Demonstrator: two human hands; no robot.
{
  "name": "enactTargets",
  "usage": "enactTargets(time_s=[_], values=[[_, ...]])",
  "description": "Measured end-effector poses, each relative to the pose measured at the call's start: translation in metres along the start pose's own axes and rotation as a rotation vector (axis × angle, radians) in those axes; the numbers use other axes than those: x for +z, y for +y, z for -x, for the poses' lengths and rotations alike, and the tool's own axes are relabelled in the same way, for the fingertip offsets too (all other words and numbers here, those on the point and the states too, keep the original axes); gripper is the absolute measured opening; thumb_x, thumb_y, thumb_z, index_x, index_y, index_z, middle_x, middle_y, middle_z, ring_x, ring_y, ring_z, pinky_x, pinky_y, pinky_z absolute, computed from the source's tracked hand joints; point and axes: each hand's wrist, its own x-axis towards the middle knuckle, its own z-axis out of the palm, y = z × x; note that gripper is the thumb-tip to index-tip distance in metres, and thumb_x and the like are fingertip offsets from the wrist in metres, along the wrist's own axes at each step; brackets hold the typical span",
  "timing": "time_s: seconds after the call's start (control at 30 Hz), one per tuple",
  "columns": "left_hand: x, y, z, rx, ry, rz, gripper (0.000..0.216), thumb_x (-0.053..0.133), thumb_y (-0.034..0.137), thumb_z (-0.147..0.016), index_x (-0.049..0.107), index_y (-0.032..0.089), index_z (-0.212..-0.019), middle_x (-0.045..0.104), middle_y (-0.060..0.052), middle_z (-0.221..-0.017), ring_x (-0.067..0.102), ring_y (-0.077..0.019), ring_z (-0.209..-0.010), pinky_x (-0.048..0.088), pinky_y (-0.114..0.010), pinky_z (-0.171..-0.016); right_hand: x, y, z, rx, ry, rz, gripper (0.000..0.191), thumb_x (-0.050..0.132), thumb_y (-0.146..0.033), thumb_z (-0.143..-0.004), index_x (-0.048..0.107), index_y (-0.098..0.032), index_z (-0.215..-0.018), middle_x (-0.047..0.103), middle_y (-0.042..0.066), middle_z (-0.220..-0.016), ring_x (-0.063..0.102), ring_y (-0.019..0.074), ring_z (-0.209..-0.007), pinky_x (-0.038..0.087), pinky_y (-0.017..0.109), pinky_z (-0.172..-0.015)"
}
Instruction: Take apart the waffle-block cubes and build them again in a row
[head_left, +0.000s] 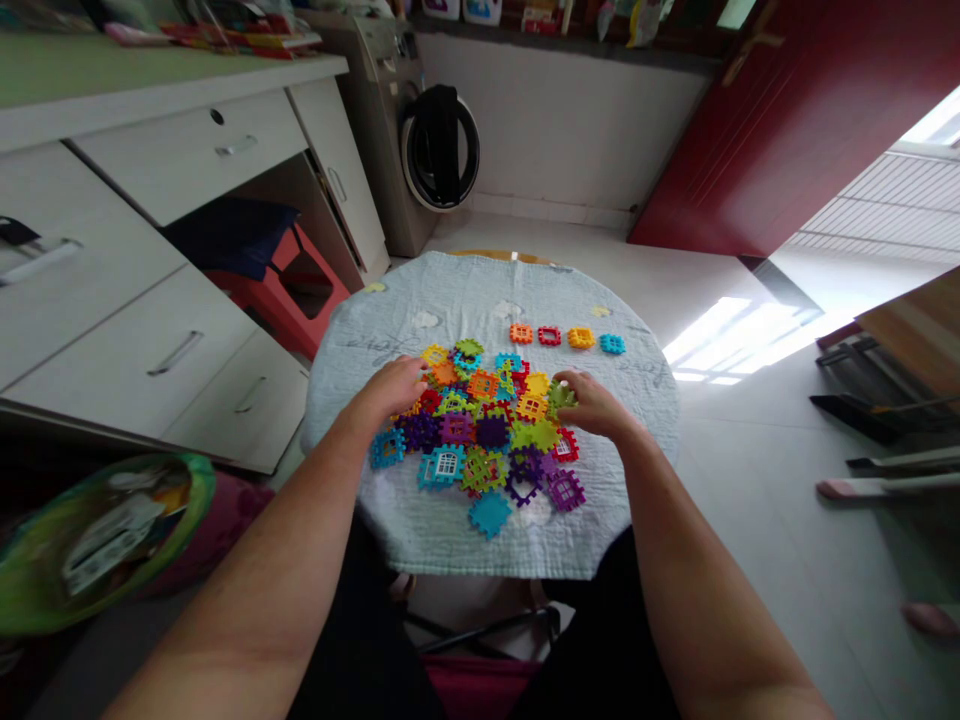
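Note:
A heap of interlocking plastic building blocks (493, 430), in many colours with notched edges, lies on the cloth-covered round table. My left hand (396, 387) is at the heap's left edge, fingers slightly bent and apart, beside an orange block (445, 373) and a yellow block (434, 354). It appears to hold nothing. At the right edge, my right hand (592, 403) has its thumb and fingers around a light green block (559, 398). Beyond the heap stand apart in a row an orange window block (521, 334), a red block (549, 336), a yellow block (580, 338) and a blue block (612, 344).
A pale patterned cloth (397, 320) covers the table. To the left are white drawers (172, 350), a red stool (300, 290) and a lined bin (202, 500). A washing machine (386, 130) with its door open and a red door (780, 130) stand behind.

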Motion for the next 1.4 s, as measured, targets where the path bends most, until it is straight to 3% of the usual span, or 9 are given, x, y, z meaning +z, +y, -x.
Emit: enactTargets(time_s=[0.1,0.23,0.43,0.57,0.7,0.87,1.2,1.3,1.4], values=[[-0.001,0.010,0.001,0.080,0.162,0.066,0.040,0.049,0.026,-0.080,0.060,0.013,-0.116,0.059,-0.013,-0.122,0.055,-0.0235,-0.116,0.040,-0.034,-0.105,-0.002,-0.003,0.007,-0.031,-0.141,0.050,0.055,0.063,-0.017,-0.066,0.055,-0.016,-0.120,0.055,0.010,-0.107,0.054,0.0191,-0.090,0.043,0.030,-0.082],[-0.005,0.041,0.020,0.269,0.264,0.138,0.048,0.057,0.043,-0.081,0.057,0.017,-0.121,0.051,-0.013,-0.134,0.042,-0.0276,-0.130,0.029,-0.044,-0.113,0.003,-0.007,0.012,-0.063,-0.164,0.069,0.058,0.064,-0.015,-0.065,0.055,-0.017,-0.122,0.056,0.010,-0.106,0.056,0.0186,-0.089,0.043,0.030,-0.082],[0.019,0.102,0.082,0.422,0.013,0.107,0.124,0.072,0.075,-0.048,0.024,0.019,-0.148,0.017,-0.020,-0.157,0.009,-0.0398,-0.144,0.011,-0.058,-0.115,-0.001,0.009,0.005,0.004,0.076,0.045,0.058,0.064,-0.017,-0.066,0.052,-0.015,-0.122,0.057,0.011,-0.108,0.056,0.0192,-0.090,0.044,0.031,-0.085],[0.045,0.124,0.109,0.475,-0.115,-0.014,0.130,0.074,0.071,-0.046,0.016,0.019,-0.151,0.007,-0.020,-0.159,0.001,-0.0396,-0.145,0.002,-0.060,-0.114,-0.013,0.029,0.005,0.135,0.255,0.072,0.057,0.062,-0.016,-0.065,0.054,-0.012,-0.121,0.057,0.012,-0.106,0.057,0.0203,-0.090,0.044,0.032,-0.086],[0.055,0.124,0.109,0.443,-0.066,-0.111,0.113,0.074,0.053,-0.060,0.018,0.019,-0.151,0.006,-0.017,-0.160,-0.001,-0.0362,-0.146,-0.001,-0.060,-0.114,-0.015,0.040,0.008,0.154,0.209,0.085,0.060,0.062,-0.015,-0.065,0.055,-0.014,-0.124,0.058,0.011,-0.103,0.056,0.0192,-0.087,0.044,0.031,-0.085],[0.046,0.114,0.093,0.402,-0.022,-0.139,0.097,0.069,0.039,-0.068,0.022,0.022,-0.151,0.009,-0.015,-0.160,0.003,-0.0356,-0.146,0.004,-0.060,-0.114,-0.011,0.044,0.007,0.138,0.131,0.101,0.057,0.063,-0.013,-0.065,0.057,-0.018,-0.121,0.059,0.008,-0.102,0.056,0.0184,-0.088,0.044,0.029,-0.083],[0.035,0.094,0.064,0.249,0.178,-0.213,0.086,0.070,0.027,-0.070,0.032,0.026,-0.146,0.021,-0.013,-0.158,0.014,-0.0360,-0.145,0.009,-0.059,-0.115,-0.014,0.050,0.013,0.307,0.052,0.215,0.057,0.062,-0.015,-0.069,0.055,-0.017,-0.126,0.057,0.012,-0.108,0.058,0.0209,-0.091,0.043,0.028,-0.081],[0.036,0.091,0.060,0.228,0.174,-0.186,0.086,0.071,0.029,-0.069,0.033,0.025,-0.146,0.023,-0.014,-0.157,0.016,-0.0369,-0.144,0.011,-0.058,-0.114,-0.011,0.052,0.014,0.368,0.047,0.290,0.060,0.062,-0.018,-0.070,0.053,-0.016,-0.129,0.057,0.015,-0.111,0.058,0.0254,-0.096,0.043,0.033,-0.082],[0.037,0.091,0.059,0.255,0.161,-0.124,0.085,0.070,0.031,-0.070,0.033,0.024,-0.145,0.021,-0.015,-0.157,0.017,-0.0372,-0.143,0.014,-0.059,-0.113,-0.006,0.046,0.010,0.305,0.050,0.320,0.061,0.064,-0.024,-0.072,0.052,-0.019,-0.131,0.055,0.015,-0.120,0.054,0.0293,-0.105,0.042,0.036,-0.085]])
